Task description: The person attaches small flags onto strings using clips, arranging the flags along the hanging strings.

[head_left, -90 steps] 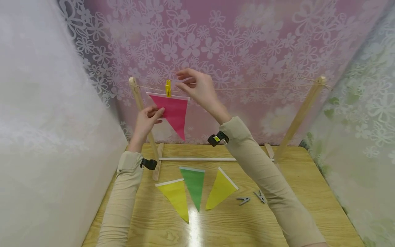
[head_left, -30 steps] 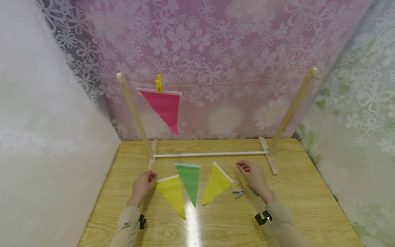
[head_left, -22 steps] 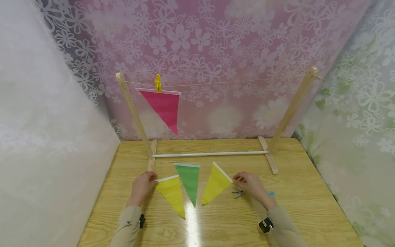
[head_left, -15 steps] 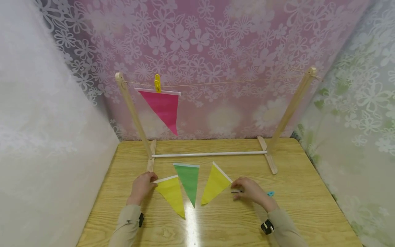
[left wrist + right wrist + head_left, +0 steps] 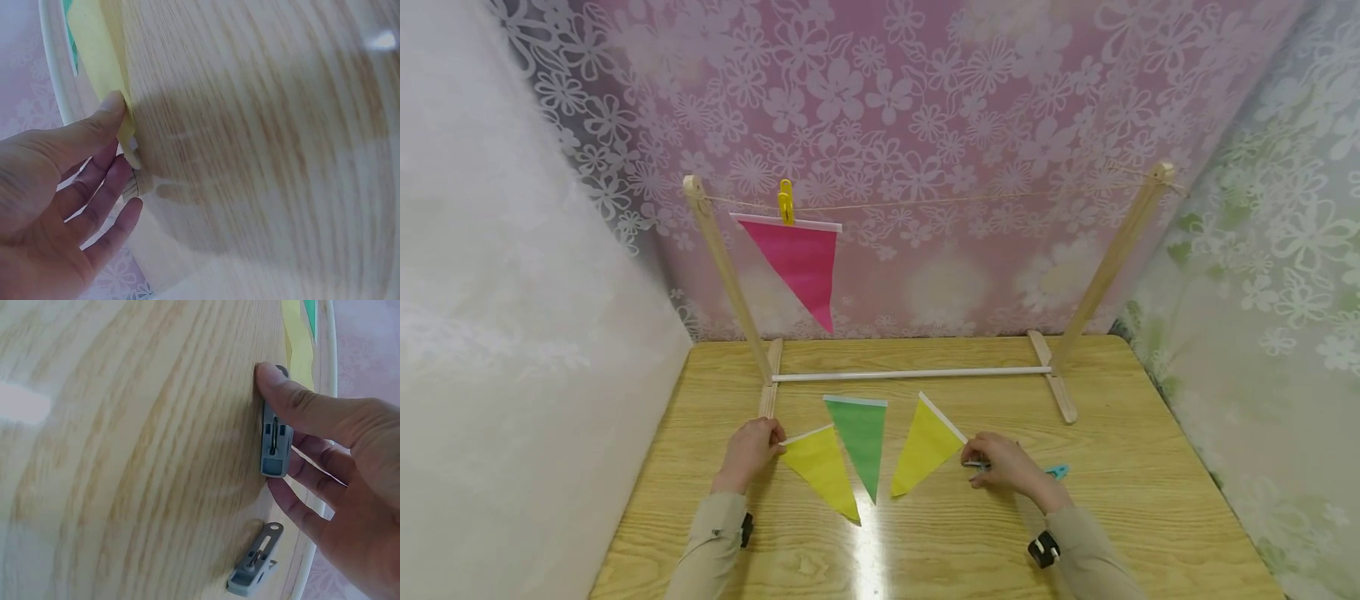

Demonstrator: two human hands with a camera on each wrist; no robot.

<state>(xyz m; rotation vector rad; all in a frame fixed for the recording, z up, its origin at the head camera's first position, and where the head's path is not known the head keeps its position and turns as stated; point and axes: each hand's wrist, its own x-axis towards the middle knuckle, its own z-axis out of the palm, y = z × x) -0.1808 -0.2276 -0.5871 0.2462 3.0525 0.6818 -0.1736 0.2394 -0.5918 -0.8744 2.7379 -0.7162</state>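
Observation:
My left hand pinches the upper left corner of the left yellow pennant between thumb and fingers; in the left wrist view its edge rises off the wood. Farther right, my right hand grips a grey-blue clothespin close to the tabletop, thumb on one end and fingers behind. A second clothespin lies beside that hand on the table. Between the hands lie a green pennant and another yellow pennant. A pink pennant hangs from the string by a yellow clothespin.
Two wooden posts hold up the string across the back. Low between their feet runs a white rod. Patterned walls enclose the wood-grain table at the back and both sides.
Both hands have come down from the hanging pink pennant to the table. The right hand has taken hold of a clothespin; the left has pinched the yellow pennant, whose tip has shifted slightly right.

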